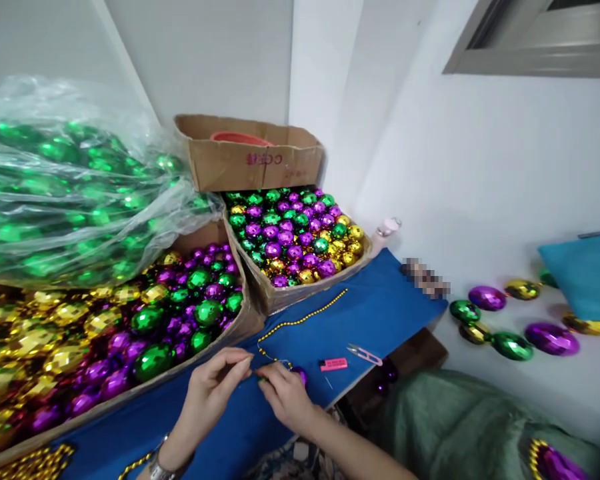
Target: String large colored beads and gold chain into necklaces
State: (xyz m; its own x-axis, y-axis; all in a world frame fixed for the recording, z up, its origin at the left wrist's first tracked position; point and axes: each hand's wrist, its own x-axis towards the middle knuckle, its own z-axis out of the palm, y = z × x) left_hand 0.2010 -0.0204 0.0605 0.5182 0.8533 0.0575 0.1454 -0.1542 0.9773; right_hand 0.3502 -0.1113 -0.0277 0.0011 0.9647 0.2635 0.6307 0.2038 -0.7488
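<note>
My left hand [220, 381], with a silver watch at its wrist, is pinched at the fingertips above the blue tabletop; what it grips is too small to make out. Close on its right, my right hand [287, 395] has its fingers closed, with a bit of green [263, 380] showing at the tips. A shiny purple ball [301, 377] peeks out behind that hand, partly hidden by it. From near the right fingers, a thin cord runs to a string of gold beads [300, 322] lying across the blue cloth [375, 300].
A pink lighter [333, 364] and pink thread snips [365, 354] lie right of my hands. Boxes of shiny balls [290, 233] [150, 327] line the back and left, beside a plastic bag of green balls [70, 193]. Gold bead strings [35, 463] lie lower left.
</note>
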